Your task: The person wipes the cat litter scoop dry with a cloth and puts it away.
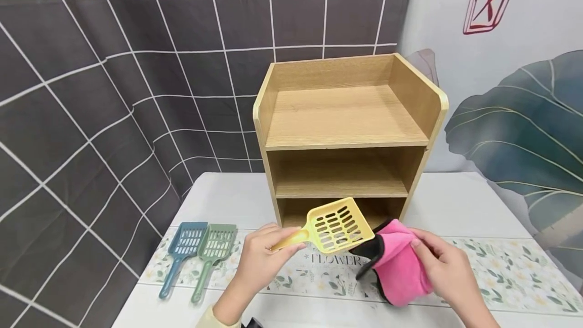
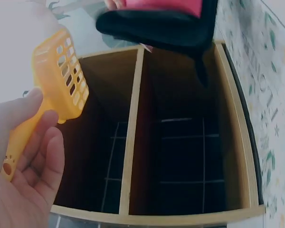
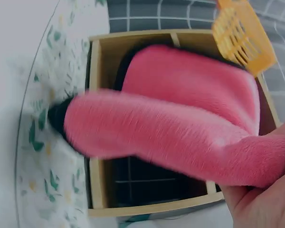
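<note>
A yellow litter scoop (image 1: 339, 227) with a slotted head is held up in front of the shelf. My left hand (image 1: 266, 257) pinches its handle between thumb and fingers; in the left wrist view the scoop (image 2: 61, 76) tilts upward. On the right, my right hand (image 1: 448, 264) grips a pink cloth (image 1: 401, 267) with a black edge and dark underside. The cloth hangs folded beside the scoop's head; whether they touch I cannot tell. In the right wrist view the pink cloth (image 3: 152, 128) looks blurred and fluffy.
A wooden shelf unit (image 1: 346, 143) with a raised-sided top and two lower compartments stands at the back of the white table (image 1: 218, 196). To the left lie a blue scoop (image 1: 182, 252) and a green scoop (image 1: 211, 254). A floral strip (image 1: 501, 272) crosses the table.
</note>
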`<state>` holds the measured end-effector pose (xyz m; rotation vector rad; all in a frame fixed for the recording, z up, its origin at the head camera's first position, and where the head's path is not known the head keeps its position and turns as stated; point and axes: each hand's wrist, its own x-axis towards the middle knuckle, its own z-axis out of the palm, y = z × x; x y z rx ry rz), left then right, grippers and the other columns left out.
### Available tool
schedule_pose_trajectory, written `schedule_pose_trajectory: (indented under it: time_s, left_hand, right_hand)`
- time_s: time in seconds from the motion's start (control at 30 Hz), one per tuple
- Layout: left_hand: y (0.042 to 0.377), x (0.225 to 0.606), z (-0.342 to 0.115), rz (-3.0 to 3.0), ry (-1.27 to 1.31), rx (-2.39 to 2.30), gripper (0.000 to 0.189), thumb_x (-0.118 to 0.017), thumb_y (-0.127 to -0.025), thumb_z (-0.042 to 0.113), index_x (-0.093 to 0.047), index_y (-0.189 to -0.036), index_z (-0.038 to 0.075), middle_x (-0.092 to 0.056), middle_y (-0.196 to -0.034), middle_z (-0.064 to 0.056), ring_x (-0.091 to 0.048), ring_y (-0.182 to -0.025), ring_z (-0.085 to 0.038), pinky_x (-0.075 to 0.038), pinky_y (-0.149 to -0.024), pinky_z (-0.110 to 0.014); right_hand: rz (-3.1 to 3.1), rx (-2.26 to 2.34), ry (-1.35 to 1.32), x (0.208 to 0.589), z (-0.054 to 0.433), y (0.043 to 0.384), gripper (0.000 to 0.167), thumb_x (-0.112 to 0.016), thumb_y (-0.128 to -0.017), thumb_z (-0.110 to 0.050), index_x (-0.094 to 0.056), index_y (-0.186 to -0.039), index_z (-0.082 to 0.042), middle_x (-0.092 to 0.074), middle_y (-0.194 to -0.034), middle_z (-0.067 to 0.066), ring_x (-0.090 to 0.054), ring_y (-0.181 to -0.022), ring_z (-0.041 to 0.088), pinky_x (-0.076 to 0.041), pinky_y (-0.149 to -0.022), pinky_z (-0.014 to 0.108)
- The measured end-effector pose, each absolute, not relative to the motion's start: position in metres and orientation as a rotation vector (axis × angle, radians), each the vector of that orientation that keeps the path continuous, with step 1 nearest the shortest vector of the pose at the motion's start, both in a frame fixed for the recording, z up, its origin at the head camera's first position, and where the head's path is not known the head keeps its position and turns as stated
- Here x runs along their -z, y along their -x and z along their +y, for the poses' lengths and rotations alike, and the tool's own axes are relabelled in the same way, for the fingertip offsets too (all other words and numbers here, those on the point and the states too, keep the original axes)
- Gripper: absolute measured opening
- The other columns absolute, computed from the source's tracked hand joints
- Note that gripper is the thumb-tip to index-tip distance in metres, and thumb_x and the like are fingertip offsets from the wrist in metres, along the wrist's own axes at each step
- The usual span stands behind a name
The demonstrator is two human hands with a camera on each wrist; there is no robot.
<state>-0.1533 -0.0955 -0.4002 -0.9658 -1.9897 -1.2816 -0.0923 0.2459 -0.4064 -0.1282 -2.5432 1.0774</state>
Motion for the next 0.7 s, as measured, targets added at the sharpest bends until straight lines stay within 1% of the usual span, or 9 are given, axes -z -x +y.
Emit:
schedule_pose_trajectory:
  time_s: [0.07, 0.13, 0.17, 0.23, 0.37, 0.43, 0.5, 0.6, 0.7]
  left_hand:
    - [0.153, 0.400, -0.097, -2.038, 0.940, 1.258, 0.029, -0.087, -0.076, 0.011, -0.079, -0.103, 0.005, -0.077, -0.086, -0.001, -0.059, -0.071, -0.009, -0.048, -0.058, -0.011]
    - [0.153, 0.400, -0.098, -2.081, 0.905, 1.232, 0.027, -0.087, -0.077, 0.013, -0.080, -0.103, 0.008, -0.075, -0.083, 0.003, -0.055, -0.070, -0.006, -0.046, -0.056, -0.011]
    - [0.153, 0.400, -0.098, -2.102, 0.886, 1.219, 0.027, -0.087, -0.077, 0.015, -0.080, -0.103, 0.010, -0.074, -0.081, 0.005, -0.053, -0.069, -0.005, -0.044, -0.055, -0.011]
    - [0.152, 0.399, -0.098, -2.141, 0.848, 1.204, 0.024, -0.086, -0.079, 0.017, -0.080, -0.102, 0.012, -0.070, -0.078, 0.008, -0.049, -0.069, -0.003, -0.043, -0.055, -0.013]
    - [0.149, 0.398, -0.099, -2.252, 0.785, 1.240, 0.022, -0.084, -0.082, 0.021, -0.080, -0.102, 0.013, -0.067, -0.077, 0.012, -0.047, -0.068, -0.002, -0.043, -0.054, -0.017]
    - [0.147, 0.397, -0.100, -2.320, 0.765, 1.276, 0.023, -0.083, -0.084, 0.023, -0.080, -0.104, 0.012, -0.069, -0.081, 0.013, -0.048, -0.069, -0.002, -0.045, -0.056, -0.019]
    - [0.146, 0.396, -0.100, -2.380, 0.759, 1.309, 0.024, -0.080, -0.087, 0.025, -0.079, -0.107, 0.011, -0.072, -0.087, 0.011, -0.052, -0.071, -0.002, -0.047, -0.057, -0.020]
    - [0.146, 0.396, -0.099, -2.445, 0.777, 1.318, 0.024, -0.077, -0.091, 0.028, -0.078, -0.109, 0.012, -0.074, -0.094, 0.008, -0.058, -0.075, -0.004, -0.052, -0.062, -0.022]
    - [0.145, 0.397, -0.098, -2.497, 0.792, 1.311, 0.025, -0.074, -0.093, 0.031, -0.078, -0.110, 0.014, -0.076, -0.100, 0.006, -0.063, -0.083, -0.006, -0.055, -0.070, -0.025]
  right_hand:
    - [-2.562, -1.269, 0.256, 0.407, 0.252, 0.092, 0.034, -0.061, -0.102, -0.023, -0.067, -0.130, -0.003, -0.074, -0.109, -0.005, -0.053, -0.088, -0.015, -0.046, -0.069, 0.011]
    - [-2.537, -1.433, 0.354, 0.407, 0.255, 0.093, 0.041, -0.058, -0.104, -0.027, -0.062, -0.136, -0.002, -0.070, -0.109, -0.017, -0.053, -0.091, -0.015, -0.049, -0.072, 0.011]
    - [-2.529, -1.486, 0.383, 0.406, 0.257, 0.094, 0.044, -0.057, -0.105, -0.028, -0.060, -0.138, -0.001, -0.069, -0.111, -0.017, -0.054, -0.091, -0.014, -0.051, -0.072, 0.012]
    - [-2.560, -1.513, 0.409, 0.404, 0.258, 0.096, 0.047, -0.056, -0.105, -0.030, -0.057, -0.140, 0.000, -0.070, -0.116, -0.010, -0.054, -0.091, -0.012, -0.052, -0.072, 0.014]
    - [-2.687, -1.504, 0.423, 0.402, 0.261, 0.099, 0.051, -0.056, -0.105, -0.032, -0.055, -0.141, 0.003, -0.066, -0.130, 0.017, -0.054, -0.090, -0.009, -0.051, -0.073, 0.016]
    - [-2.684, -1.551, 0.437, 0.402, 0.263, 0.099, 0.050, -0.056, -0.105, -0.029, -0.054, -0.141, 0.005, -0.069, -0.124, 0.014, -0.056, -0.088, -0.007, -0.052, -0.073, 0.018]
    - [-2.633, -1.612, 0.481, 0.403, 0.264, 0.098, 0.051, -0.056, -0.105, -0.028, -0.052, -0.143, 0.006, -0.073, -0.114, 0.002, -0.057, -0.086, -0.005, -0.053, -0.072, 0.020]
    - [-2.510, -1.703, 0.568, 0.402, 0.264, 0.097, 0.053, -0.056, -0.105, -0.029, -0.050, -0.145, 0.005, -0.071, -0.102, -0.013, -0.061, -0.084, -0.004, -0.056, -0.071, 0.022]
    - [-2.385, -1.791, 0.678, 0.399, 0.261, 0.098, 0.057, -0.057, -0.104, -0.033, -0.048, -0.146, 0.004, -0.069, -0.094, -0.019, -0.063, -0.081, -0.002, -0.058, -0.068, 0.024]
